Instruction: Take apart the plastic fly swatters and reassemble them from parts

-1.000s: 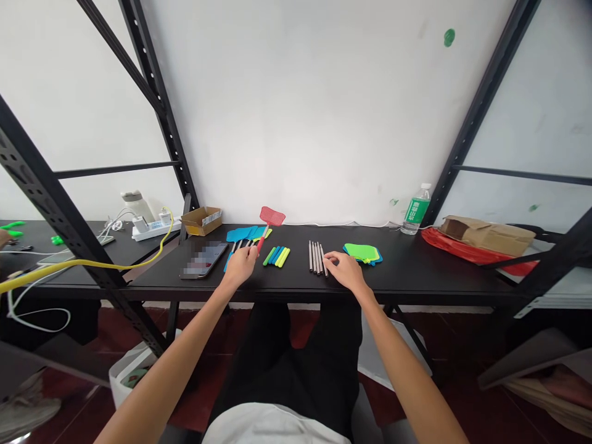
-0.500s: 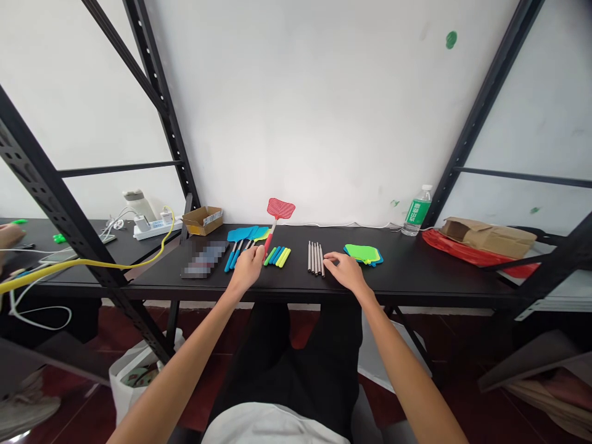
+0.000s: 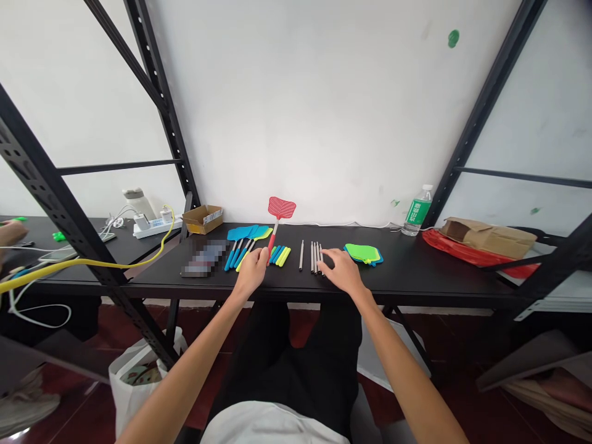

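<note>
My left hand (image 3: 253,269) is closed around the handle of a red fly swatter (image 3: 282,208), its mesh head raised toward the wall. Beneath and beside that hand lie several blue and yellow-green swatters (image 3: 243,233) and a row of short coloured handles (image 3: 283,257). My right hand (image 3: 341,269), thumb and forefinger apart, is at the right side of several thin metal rods (image 3: 314,258); whether it touches them I cannot tell. One single rod (image 3: 301,256) lies apart to their left. Right of my right hand is a stack of green and blue swatter heads (image 3: 363,253).
A blurred flat dark object (image 3: 205,259) and a small open cardboard box (image 3: 202,219) are on the left. A water bottle (image 3: 417,211) stands at the back right, near a brown paper bag (image 3: 490,236) on red plastic. Another person's hand (image 3: 12,233) shows at far left.
One rod has separated from the group and now lies to its left. My right hand has moved slightly left over the rods. The left hand still holds the red swatter, shifted slightly right.
</note>
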